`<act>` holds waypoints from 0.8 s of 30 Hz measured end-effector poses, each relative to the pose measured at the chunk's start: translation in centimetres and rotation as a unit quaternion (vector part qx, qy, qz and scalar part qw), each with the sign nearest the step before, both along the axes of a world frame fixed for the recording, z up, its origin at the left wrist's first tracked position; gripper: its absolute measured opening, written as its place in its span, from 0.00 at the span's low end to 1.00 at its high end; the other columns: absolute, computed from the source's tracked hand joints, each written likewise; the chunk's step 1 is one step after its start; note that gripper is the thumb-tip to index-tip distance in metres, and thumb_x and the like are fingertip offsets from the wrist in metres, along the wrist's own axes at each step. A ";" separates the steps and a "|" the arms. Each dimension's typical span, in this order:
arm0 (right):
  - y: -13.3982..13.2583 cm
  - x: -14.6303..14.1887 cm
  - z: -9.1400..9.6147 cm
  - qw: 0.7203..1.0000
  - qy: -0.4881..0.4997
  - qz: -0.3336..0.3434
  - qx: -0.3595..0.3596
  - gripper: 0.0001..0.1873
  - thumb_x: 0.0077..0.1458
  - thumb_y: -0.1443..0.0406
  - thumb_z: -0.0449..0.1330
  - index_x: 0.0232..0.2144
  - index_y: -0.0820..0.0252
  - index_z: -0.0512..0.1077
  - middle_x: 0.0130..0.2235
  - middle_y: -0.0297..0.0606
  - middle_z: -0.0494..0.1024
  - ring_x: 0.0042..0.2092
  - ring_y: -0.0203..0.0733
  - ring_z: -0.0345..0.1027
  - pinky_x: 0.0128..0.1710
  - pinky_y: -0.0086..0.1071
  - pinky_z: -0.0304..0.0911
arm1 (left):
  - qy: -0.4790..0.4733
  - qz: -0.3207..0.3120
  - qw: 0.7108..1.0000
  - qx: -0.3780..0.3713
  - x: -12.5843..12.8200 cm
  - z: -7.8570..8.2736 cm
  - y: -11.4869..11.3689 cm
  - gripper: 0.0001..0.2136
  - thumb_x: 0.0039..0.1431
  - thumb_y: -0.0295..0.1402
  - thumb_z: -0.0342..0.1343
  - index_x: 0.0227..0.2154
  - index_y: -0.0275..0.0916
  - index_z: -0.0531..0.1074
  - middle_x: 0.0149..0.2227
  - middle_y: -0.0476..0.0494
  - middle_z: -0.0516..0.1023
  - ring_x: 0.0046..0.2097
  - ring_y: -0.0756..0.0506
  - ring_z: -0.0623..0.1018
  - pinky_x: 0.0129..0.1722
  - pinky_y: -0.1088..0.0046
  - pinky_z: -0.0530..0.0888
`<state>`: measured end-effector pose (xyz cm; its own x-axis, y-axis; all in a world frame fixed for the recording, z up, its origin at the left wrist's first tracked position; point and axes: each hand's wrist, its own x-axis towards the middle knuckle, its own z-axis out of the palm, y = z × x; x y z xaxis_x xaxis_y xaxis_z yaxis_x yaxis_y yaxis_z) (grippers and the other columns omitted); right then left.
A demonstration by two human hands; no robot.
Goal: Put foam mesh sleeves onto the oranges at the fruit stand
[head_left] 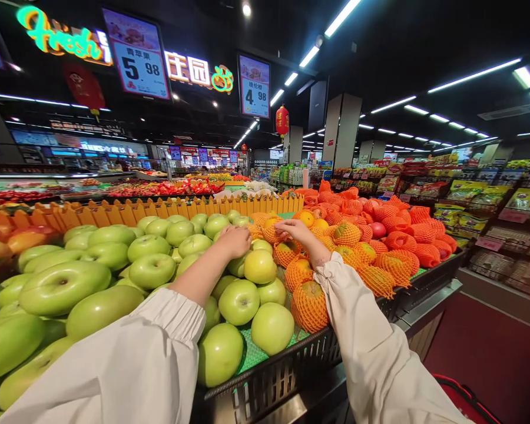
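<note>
My left hand [236,241] reaches over the heap of green apples [239,301], knuckles up and fingers curled down among the fruit. What lies under its fingers is hidden. My right hand [295,229] is at the left side of the orange pile, its bent fingertips against an orange in a foam net [271,228]. Just below that hand are more netted oranges [310,306], and a yellowish green apple [260,266] sits between my two forearms. Both hands are near the line where apples and oranges meet.
A black slatted crate edge [287,368] runs along the front, with green lining [252,350] inside. Behind the fruit stands an orange picket fence [181,207]. Red-netted fruit [400,241] is heaped at right, and packaged-goods shelves [507,235] stand beyond. Price screens [136,56] hang above.
</note>
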<state>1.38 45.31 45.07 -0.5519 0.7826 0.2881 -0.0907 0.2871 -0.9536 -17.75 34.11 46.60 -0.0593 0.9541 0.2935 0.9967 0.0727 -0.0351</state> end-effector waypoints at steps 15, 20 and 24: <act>-0.2 0.5 0.8 0.988 0.056 -0.103 0.104 0.08 0.48 0.62 0.69 0.29 0.60 0.78 0.33 0.39 0.82 0.34 0.38 0.73 0.38 0.31 0.71 | 0.014 -0.007 0.998 0.054 1.1 1.0 -1.3 0.21 0.66 0.31 0.42 0.51 0.31 0.77 0.58 0.27 0.77 0.61 0.30 0.74 0.63 0.51 0.69; 0.2 5.6 5.9 0.932 0.095 -0.285 0.202 0.12 0.55 0.56 0.63 0.32 0.59 0.77 0.37 0.42 0.82 0.41 0.46 0.76 0.48 0.40 0.71 | -0.004 0.006 0.989 0.145 2.0 2.3 -2.7 0.25 0.67 0.32 0.40 0.60 0.27 0.70 0.63 0.27 0.72 0.64 0.31 0.70 0.64 0.51 0.67; 2.3 10.7 8.8 0.910 -0.175 -0.320 0.199 0.15 0.44 0.56 0.74 0.28 0.59 0.77 0.38 0.45 0.82 0.45 0.53 0.76 0.52 0.47 0.68 | -0.011 0.004 0.981 0.196 2.1 2.1 -2.6 0.23 0.66 0.32 0.42 0.57 0.32 0.72 0.61 0.31 0.74 0.62 0.33 0.71 0.63 0.53 0.68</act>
<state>12.05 47.64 53.91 -0.1314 0.8483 0.5130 0.5059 0.5024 -0.7012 -15.66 31.48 48.69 -0.0769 0.7677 0.6362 0.9962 0.0850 0.0178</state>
